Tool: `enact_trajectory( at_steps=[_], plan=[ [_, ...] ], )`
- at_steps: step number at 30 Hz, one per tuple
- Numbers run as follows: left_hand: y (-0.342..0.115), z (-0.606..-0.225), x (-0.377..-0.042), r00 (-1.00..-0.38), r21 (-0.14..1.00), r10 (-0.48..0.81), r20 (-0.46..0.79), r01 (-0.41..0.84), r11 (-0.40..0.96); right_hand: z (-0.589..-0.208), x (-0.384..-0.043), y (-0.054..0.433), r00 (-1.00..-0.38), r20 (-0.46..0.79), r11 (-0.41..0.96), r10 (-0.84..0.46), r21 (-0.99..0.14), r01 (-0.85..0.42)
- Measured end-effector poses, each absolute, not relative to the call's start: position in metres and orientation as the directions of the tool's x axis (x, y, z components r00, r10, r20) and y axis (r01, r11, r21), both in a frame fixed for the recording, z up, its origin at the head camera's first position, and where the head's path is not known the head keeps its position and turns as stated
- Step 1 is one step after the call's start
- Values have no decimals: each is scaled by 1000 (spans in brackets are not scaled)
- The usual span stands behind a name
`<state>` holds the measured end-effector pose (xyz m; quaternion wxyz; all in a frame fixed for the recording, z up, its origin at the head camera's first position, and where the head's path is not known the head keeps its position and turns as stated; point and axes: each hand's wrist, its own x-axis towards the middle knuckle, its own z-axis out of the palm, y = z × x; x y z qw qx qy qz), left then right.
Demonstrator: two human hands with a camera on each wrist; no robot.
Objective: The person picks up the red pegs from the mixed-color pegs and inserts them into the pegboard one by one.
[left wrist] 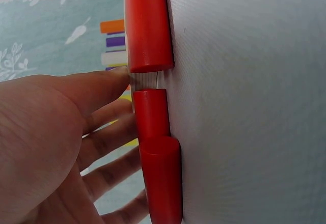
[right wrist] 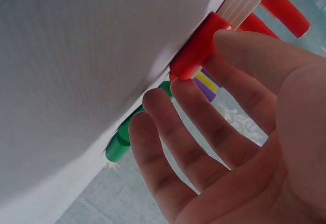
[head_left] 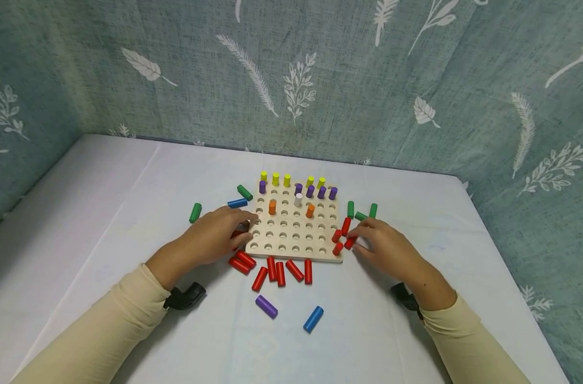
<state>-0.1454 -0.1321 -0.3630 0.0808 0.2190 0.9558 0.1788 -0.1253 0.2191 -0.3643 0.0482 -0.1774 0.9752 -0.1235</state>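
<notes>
A pale wooden pegboard [head_left: 289, 253] with rows of round holes lies mid-table. Yellow pegs [head_left: 275, 179], purple pegs [head_left: 322, 192], a white peg [head_left: 298, 200], two orange pegs [head_left: 272, 207] and two red pegs [head_left: 337, 236] stand in it. At the board's right edge, my right hand [head_left: 385, 248] pinches a red peg [right wrist: 199, 46] between thumb and forefinger, close to the table. My left hand [head_left: 219, 233] rests at the left edge, its thumb and fingers loosely spread against the board. A red peg [head_left: 240, 233] lies partly hidden beneath it.
Several loose red pegs [head_left: 280, 274] lie before the board. Nearer me are a purple peg [head_left: 266, 306] and a blue peg [head_left: 313, 319]. Green pegs [head_left: 195, 213] lie on both sides, with another blue peg [head_left: 237, 203] left. A patterned cloth [head_left: 291, 74] hangs behind the table.
</notes>
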Motion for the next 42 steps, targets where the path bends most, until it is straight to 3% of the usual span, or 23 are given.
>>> enact_trajectory(
  at_steps=[15,42],
  plan=[
    [-126,-361,-152,-886,377,452,-102,386,842,-363,-125,218,-939,-99,927,-329,-221,-302],
    [-132,-362,-146,-893,376,439,-98,375,847,-363,-124,215,-929,-42,917,-369,-179,-356]
  ],
)
